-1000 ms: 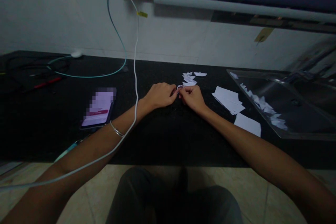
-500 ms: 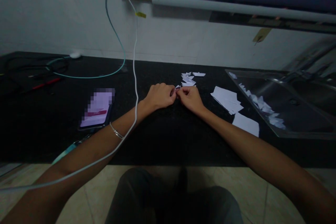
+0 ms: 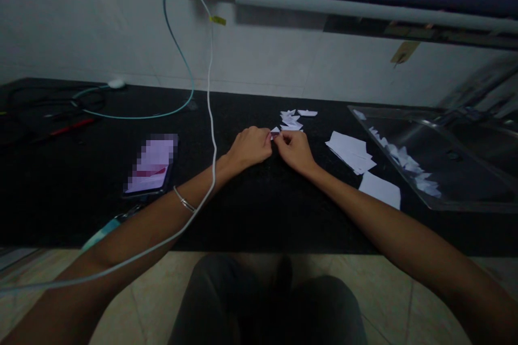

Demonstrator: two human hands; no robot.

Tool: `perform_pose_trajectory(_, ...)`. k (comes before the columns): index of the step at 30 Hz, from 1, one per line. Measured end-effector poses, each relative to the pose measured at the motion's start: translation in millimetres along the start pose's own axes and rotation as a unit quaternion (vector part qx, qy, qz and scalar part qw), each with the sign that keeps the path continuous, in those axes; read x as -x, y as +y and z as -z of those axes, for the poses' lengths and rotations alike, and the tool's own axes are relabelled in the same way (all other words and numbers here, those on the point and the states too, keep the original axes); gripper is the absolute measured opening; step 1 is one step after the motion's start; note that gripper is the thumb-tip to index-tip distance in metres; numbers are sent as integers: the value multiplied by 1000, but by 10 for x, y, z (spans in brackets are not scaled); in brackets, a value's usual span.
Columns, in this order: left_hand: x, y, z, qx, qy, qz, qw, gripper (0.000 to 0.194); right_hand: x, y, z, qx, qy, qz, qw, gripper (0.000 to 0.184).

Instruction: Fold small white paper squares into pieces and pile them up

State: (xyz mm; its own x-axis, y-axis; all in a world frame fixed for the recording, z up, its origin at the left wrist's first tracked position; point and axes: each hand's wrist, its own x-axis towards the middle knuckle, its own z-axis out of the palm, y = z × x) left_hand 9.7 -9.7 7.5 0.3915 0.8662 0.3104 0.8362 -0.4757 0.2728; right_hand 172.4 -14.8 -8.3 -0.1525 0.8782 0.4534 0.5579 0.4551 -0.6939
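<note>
My left hand and my right hand rest close together on the black counter, fingers curled. Between their fingertips they pinch one small white folded paper piece. Just beyond the hands lies a little cluster of similar folded paper pieces. A stack of white paper slips lies to the right of my right hand, with one larger slip nearer the counter's front.
A lit phone lies left of my left forearm. A white cable hangs from the wall across my left arm; a teal cable loops at the back left. A steel sink at right holds paper scraps.
Both hands stay together on the small paper piece with only slight finger shifts; the view has moved a little.
</note>
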Motion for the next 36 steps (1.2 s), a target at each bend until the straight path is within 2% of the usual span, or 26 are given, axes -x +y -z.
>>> perform_pose_trajectory(3,-18,-51,13,72,-16,1,997,34,-2,31,0,7,-3,10,1000,41)
perform_pose_trajectory(6,-26,-130,38,191,-58,-3,980,36,0,42,16,27,-26,31,999,37)
perform_pose_trajectory(9,-38,-191,55,311,-107,-26,944,50,0,15,60,61,-49,49,996,33)
perform_pose_trajectory(12,-60,-214,51,376,-130,-33,917,70,-1,-26,110,92,-75,57,991,34)
perform_pose_trajectory(15,-79,-230,41,387,-136,-25,912,69,0,-48,139,115,-103,76,985,32)
perform_pose_trajectory(18,-80,-257,46,382,-145,-34,912,57,3,-42,147,127,-95,75,985,31)
perform_pose_trajectory(22,-72,-288,46,359,-145,-55,920,61,0,-13,147,104,-91,71,988,30)
perform_pose_trajectory(26,-84,-306,8,361,-134,-74,920,59,-29,15,144,28,-115,65,991,22)
perform_pose_trajectory(31,-66,-297,32,370,-131,-101,914,57,-85,60,137,-112,-125,-1,986,28)
perform_pose_trajectory(36,-55,-283,76,383,-158,-101,904,54,-108,104,121,-151,-131,-21,980,28)
